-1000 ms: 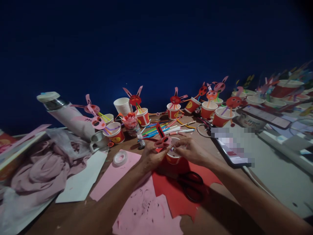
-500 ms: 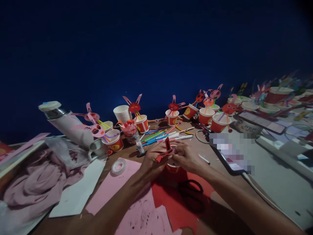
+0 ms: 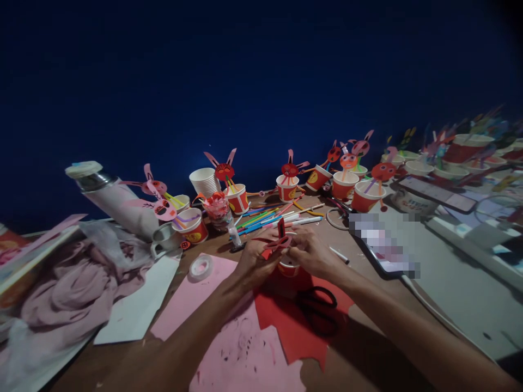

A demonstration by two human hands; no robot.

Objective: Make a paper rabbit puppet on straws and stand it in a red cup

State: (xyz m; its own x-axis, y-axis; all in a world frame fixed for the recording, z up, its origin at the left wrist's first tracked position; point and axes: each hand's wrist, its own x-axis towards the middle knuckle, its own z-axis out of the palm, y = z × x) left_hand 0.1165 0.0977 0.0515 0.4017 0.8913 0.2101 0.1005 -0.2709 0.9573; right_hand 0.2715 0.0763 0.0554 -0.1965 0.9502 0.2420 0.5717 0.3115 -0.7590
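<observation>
Near the middle of the table my left hand (image 3: 259,262) is closed on a red paper figure (image 3: 281,240) with dark-centred, upright ears. My right hand (image 3: 308,251) has its fingers pinched against the figure's right side, and its fingertips are partly hidden. Just under the fingers stands a red and white paper cup (image 3: 289,268). Below lies red paper (image 3: 281,321) with black-handled scissors (image 3: 317,310) on it. Pink paper (image 3: 249,354) and a roll of tape (image 3: 200,268) are on the left.
Cups with paper rabbit figures (image 3: 288,188) line the back. Coloured pens (image 3: 265,219) lie before them. A flask (image 3: 118,201), metal mug (image 3: 163,239) and cloth (image 3: 77,294) stand or lie left. A phone (image 3: 379,245) with a cable is at right, with more cups beyond.
The view has shifted slightly, so most table items appear a little higher. Both hands stay together at the red figure over the cup, with little change in their grip.
</observation>
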